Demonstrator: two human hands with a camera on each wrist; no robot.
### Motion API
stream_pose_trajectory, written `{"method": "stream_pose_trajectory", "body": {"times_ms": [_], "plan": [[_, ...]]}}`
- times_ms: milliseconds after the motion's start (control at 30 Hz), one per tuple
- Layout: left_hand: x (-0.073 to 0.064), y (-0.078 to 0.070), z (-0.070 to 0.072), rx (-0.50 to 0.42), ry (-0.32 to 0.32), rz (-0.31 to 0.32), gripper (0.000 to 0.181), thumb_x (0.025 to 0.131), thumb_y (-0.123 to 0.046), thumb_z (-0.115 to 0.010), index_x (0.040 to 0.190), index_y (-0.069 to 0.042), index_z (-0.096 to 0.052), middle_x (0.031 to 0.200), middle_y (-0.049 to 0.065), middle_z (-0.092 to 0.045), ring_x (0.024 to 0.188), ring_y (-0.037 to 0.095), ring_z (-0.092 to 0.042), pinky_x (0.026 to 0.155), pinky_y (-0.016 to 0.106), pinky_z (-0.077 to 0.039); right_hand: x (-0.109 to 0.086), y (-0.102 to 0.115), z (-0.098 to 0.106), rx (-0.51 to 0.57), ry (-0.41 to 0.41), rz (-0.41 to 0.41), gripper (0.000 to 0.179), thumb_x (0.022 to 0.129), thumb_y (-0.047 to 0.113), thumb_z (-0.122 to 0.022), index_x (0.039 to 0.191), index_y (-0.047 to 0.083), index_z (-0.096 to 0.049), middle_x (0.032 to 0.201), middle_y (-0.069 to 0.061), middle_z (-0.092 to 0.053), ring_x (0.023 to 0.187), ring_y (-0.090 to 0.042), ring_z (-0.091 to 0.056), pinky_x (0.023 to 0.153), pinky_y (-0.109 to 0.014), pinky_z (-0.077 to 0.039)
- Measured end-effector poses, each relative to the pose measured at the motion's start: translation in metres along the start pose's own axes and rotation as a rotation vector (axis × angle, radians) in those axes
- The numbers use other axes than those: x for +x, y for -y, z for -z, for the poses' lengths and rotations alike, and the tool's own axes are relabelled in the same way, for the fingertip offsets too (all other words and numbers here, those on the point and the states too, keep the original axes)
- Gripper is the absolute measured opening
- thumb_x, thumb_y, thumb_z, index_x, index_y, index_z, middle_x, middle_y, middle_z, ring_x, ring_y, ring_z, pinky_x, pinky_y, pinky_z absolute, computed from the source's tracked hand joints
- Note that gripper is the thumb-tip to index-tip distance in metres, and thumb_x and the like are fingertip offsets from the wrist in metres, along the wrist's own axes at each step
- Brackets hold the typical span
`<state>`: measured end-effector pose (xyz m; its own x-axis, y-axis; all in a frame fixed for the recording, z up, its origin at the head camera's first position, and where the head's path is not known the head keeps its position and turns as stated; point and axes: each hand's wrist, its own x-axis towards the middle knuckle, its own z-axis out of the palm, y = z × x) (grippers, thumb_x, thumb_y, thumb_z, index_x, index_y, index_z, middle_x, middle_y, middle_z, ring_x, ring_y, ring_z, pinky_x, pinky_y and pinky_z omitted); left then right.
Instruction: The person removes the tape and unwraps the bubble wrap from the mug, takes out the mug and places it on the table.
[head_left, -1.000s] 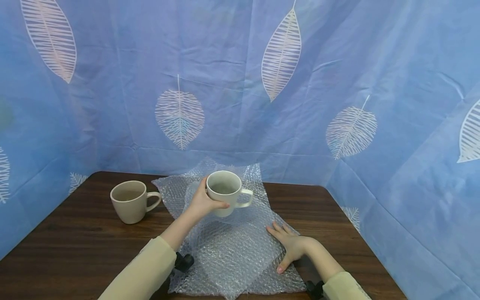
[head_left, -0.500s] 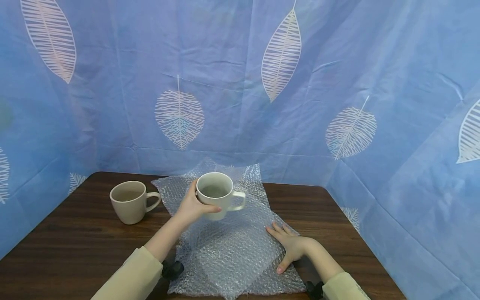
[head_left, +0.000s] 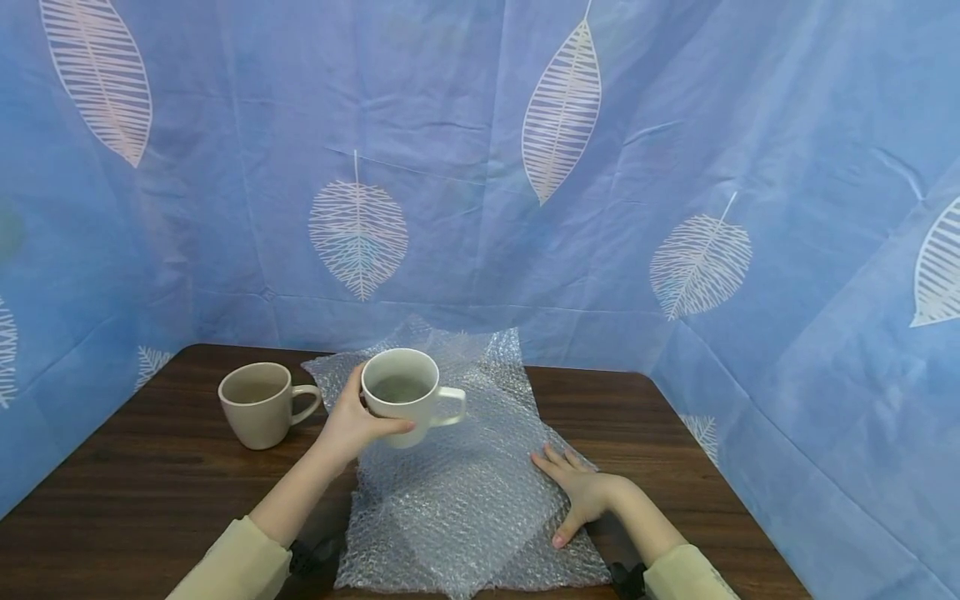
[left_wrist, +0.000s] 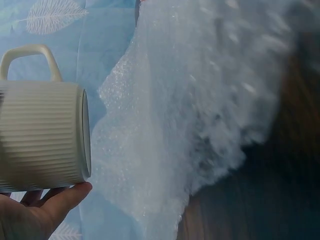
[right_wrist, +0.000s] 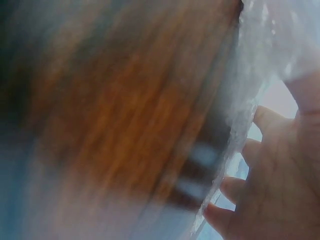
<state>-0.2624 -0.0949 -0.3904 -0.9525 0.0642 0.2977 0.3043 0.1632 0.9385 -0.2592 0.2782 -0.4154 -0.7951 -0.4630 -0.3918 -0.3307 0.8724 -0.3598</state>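
Note:
My left hand [head_left: 354, 425] grips a pale mug [head_left: 403, 395] round its body, thumb at the front, and holds it up above the bubble wrap [head_left: 457, 500]. The left wrist view shows fine ribs along the side of this mug [left_wrist: 42, 135], with its handle turned away from the hand [left_wrist: 35, 215]. With fingers spread, my right hand [head_left: 588, 492] rests on the right edge of the bubble wrap, which lies in overlapping sheets. In the right wrist view the fingers [right_wrist: 235, 190] touch the wrap's edge [right_wrist: 245, 90].
A second, beige mug [head_left: 258, 408] stands upright on the dark wooden table [head_left: 150, 500], left of the wrap, its handle pointing right. Blue cloth [head_left: 450, 167] with white leaf prints hangs behind the table and along both sides.
My left hand has carried the pale mug leftward and slightly nearer, over the wrap's left part. The right hand, the bubble wrap and the beige mug stay in place.

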Motion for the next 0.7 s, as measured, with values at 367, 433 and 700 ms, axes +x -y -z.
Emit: {"method": "stream_pose_trajectory", "body": {"times_ms": [367,433,700], "plan": [[-0.015,0.009,0.021,0.042,-0.022,-0.002,0.107,0.064,-0.020,-0.092,0.147,-0.012,-0.026,0.136,0.016,-0.040,0.122,0.036,-0.042,0.090,0.057,-0.043,-0.002,0.001,-0.001,0.007,-0.008,0.010,0.122,0.064,0.041,-0.087,0.155,0.014,-0.011,0.158,-0.017,0.003,0.140,-0.047,0.004,0.098,-0.075,-0.014],[-0.018,0.011,0.026,0.046,-0.031,-0.013,0.106,0.064,-0.020,-0.091,0.147,-0.011,-0.025,0.136,0.016,-0.040,0.122,0.036,-0.043,0.090,0.057,-0.043,-0.002,0.001,-0.002,0.007,-0.008,0.009,0.122,0.064,0.041,-0.087,0.155,0.014,-0.011,0.158,-0.017,0.003,0.140,-0.047,0.004,0.098,-0.075,-0.014],[-0.027,0.018,0.045,0.086,-0.092,-0.022,0.107,0.064,-0.019,-0.091,0.147,-0.009,-0.024,0.135,0.015,-0.040,0.121,0.036,-0.042,0.092,0.057,-0.040,-0.002,0.001,-0.002,0.000,-0.009,0.010,0.123,0.063,0.042,-0.086,0.155,0.014,-0.011,0.158,-0.017,0.003,0.140,-0.047,0.005,0.098,-0.075,-0.013]]}}
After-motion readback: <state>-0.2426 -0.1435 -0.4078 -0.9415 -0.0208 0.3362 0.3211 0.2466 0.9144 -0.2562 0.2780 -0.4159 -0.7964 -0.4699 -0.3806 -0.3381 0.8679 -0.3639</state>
